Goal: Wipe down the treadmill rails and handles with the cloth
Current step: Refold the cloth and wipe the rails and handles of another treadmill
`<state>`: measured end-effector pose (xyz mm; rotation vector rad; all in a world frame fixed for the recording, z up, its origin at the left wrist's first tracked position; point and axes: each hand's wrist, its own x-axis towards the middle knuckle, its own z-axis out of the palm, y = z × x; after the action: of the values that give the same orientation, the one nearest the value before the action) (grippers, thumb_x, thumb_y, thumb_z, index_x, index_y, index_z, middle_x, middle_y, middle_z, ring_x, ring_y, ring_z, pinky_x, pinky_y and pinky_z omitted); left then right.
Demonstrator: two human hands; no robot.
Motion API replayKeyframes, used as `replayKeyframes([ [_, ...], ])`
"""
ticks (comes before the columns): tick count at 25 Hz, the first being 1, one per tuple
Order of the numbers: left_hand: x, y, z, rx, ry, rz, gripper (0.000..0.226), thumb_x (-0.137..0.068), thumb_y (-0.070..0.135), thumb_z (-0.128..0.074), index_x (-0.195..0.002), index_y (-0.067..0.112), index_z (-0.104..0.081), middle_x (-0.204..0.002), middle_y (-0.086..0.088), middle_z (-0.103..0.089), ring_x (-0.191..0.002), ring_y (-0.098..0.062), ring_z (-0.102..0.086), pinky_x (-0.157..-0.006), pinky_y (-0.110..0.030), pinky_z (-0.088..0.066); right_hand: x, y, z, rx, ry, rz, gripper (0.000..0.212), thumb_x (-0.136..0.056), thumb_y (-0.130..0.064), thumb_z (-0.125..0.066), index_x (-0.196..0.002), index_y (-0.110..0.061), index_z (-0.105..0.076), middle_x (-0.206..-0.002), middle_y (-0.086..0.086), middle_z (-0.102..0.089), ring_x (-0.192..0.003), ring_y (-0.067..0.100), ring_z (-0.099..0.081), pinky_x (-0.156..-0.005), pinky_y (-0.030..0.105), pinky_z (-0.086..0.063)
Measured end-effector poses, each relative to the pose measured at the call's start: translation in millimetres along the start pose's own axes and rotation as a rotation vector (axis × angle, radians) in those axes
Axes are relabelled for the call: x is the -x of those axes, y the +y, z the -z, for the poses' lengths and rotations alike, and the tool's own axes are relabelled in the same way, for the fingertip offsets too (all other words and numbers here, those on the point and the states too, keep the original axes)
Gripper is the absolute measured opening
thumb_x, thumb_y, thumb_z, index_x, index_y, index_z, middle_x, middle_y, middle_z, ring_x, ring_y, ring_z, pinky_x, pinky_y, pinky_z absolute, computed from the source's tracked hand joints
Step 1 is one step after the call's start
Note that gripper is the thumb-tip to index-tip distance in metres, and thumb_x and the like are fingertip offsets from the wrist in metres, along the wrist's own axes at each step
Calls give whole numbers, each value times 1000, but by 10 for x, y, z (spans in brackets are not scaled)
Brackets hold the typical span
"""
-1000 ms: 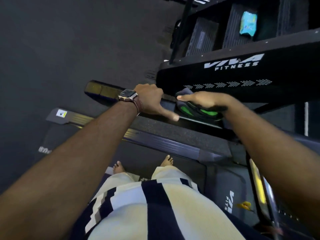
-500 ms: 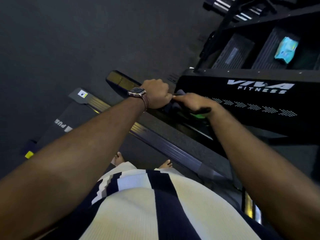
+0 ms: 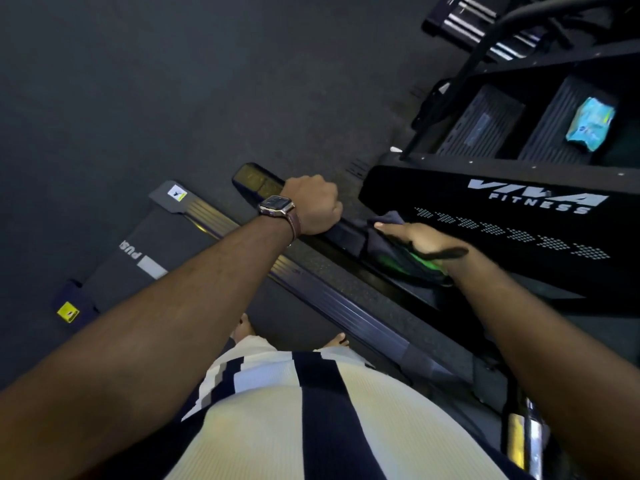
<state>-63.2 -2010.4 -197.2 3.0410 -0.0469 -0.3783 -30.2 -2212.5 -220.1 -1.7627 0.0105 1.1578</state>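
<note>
While wiping: right hand [image 3: 414, 239] presses the cloth [image 3: 384, 237] flat on the rail [image 3: 346, 233], fingers straight, to spread pressure.
Left hand [image 3: 313, 207]: fingers curled round the rail, likely bracing.
Cloth: beside the console [image 3: 519, 216].

A: What's up at one o'clock?
B: A light blue packet [image 3: 591, 128] lying in a ribbed black tray, with chrome bars [image 3: 474, 20] farther off near twelve.
A: And the wrist at centre?
B: A dark-faced watch [image 3: 275, 204] on a brown strap.
A: Low in view, at six?
B: A cream and navy striped shirt [image 3: 311, 420], two bare feet [image 3: 244, 329] just beyond it.
A: Nine o'clock?
B: Dark floor [image 3: 138, 81], plus a small yellow sticker [image 3: 68, 311] at eight
</note>
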Motion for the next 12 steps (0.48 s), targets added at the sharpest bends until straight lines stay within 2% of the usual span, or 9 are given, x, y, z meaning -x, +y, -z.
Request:
replayKeyframes([
  [2, 10, 12, 12, 20, 18, 15, 37, -91, 31, -43, -103, 4, -64, -112, -23, -63, -102, -44, -60, -74, -38, -43, -49, -126, -119, -22, 5, 8, 14, -98, -24, -59, -93, -14, -66, -85, 2, -66, -73, 10, -62, -66, 12, -47],
  [3, 8, 19, 11, 18, 25, 20, 36, -91, 30, -43, -104, 4, -64, -112, -23, -63, -103, -44, -60, -76, -39, -44, -84, -166, -156, -10, 7, 32, 20, -95, -29, -63, -99, -11, -69, -92, 3, -71, -79, 11, -64, -73, 13, -47],
  [4, 15, 9, 3, 12, 29, 23, 36, -91, 30, -44, -105, 4, -64, -112, -23, -62, -103, -44, -59, -77, -39, -45, -108, -127, -164, 0, 1, 48, 33, -89, -36, -67, -107, -9, -71, -103, 8, -74, -88, 15, -66, -81, 20, -47],
  [5, 18, -22, -8, 13, 31, 30, 35, -91, 29, -44, -104, 3, -64, -111, -23, -63, -102, -44, -60, -76, -39, -45, -82, -100, -158, 6, 21, 28, 46, -84, -44, -70, -111, -6, -71, -111, 15, -72, -92, 18, -64, -84, 28, -44],
  [6, 13, -84, -19, 19, 36, 35, 35, -92, 29, -43, -102, 3, -65, -109, -24, -63, -100, -45, -60, -73, -39, -44, -88, -39, -121, 27, 35, 19, 54, -82, -51, -71, -111, -5, -70, -114, 18, -70, -91, 19, -62, -83, 30, -42],
  [7, 9, -168, -33, 23, 49, 46, 35, -92, 28, -42, -99, 3, -65, -106, -24, -64, -97, -45, -60, -70, -38, -42, -100, -29, -101, 59, 49, 13, 54, -85, -52, -68, -109, -5, -69, -114, 18, -70, -89, 16, -60, -82, 28, -41],
  [10, 2, -356, -90, 24, 97, 54, 35, -92, 28, -39, -95, 5, -66, -101, -24, -65, -93, -44, -61, -66, -37, -40, -141, -174, -140, 169, 37, 11, 27, -96, -38, -60, -105, -14, -67, -99, 4, -68, -93, 16, -63, -79, 25, -43],
  [12, -5, -378, -150, 38, 121, 36, 35, -91, 27, -39, -91, 6, -66, -97, -23, -66, -90, -44, -61, -64, -36, -37, -127, -147, -104, 123, -15, 44, 27, -98, -32, -58, -113, -12, -68, -100, 4, -70, -91, 16, -63, -78, 24, -45],
])
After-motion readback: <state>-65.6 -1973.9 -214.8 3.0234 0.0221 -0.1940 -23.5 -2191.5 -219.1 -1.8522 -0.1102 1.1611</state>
